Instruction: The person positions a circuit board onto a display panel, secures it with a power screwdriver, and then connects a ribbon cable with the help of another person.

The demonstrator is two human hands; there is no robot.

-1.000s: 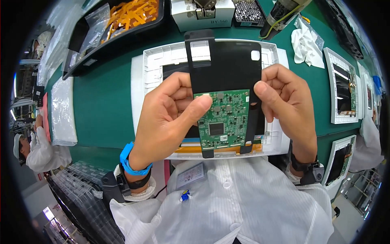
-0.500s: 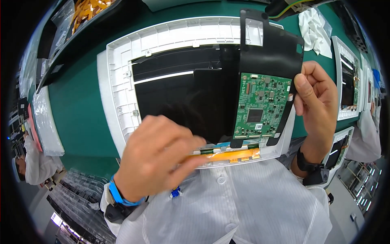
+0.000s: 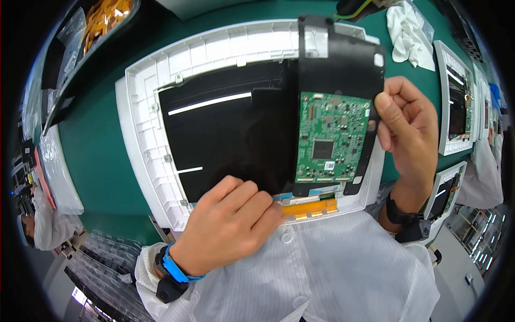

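Observation:
My right hand (image 3: 409,126) pinches the right edge of a black plastic sheet (image 3: 343,70) between thumb and fingers. A green circuit board (image 3: 331,139) sits on the sheet's lower part. Underneath lies a black display panel (image 3: 225,134) inside a white plastic frame (image 3: 140,115). At the frame's near edge my left hand (image 3: 228,217) is closed, fingers curled downward, their tips hidden. An orange flex cable (image 3: 308,208) runs along that edge and passes out of sight beside those fingers.
Similar framed panels, one (image 3: 444,190) nearer than the other (image 3: 456,102), stand at the right. A white cloth (image 3: 407,32) lies far right on the green mat (image 3: 88,155). A bin of orange flex cables (image 3: 107,21) is at far left. Other people (image 3: 51,225) work at both sides.
My left hand has moved nearer to me and curled its fingers more. The frame has shifted slightly left, and the black sheet, still in my right hand, has moved left too.

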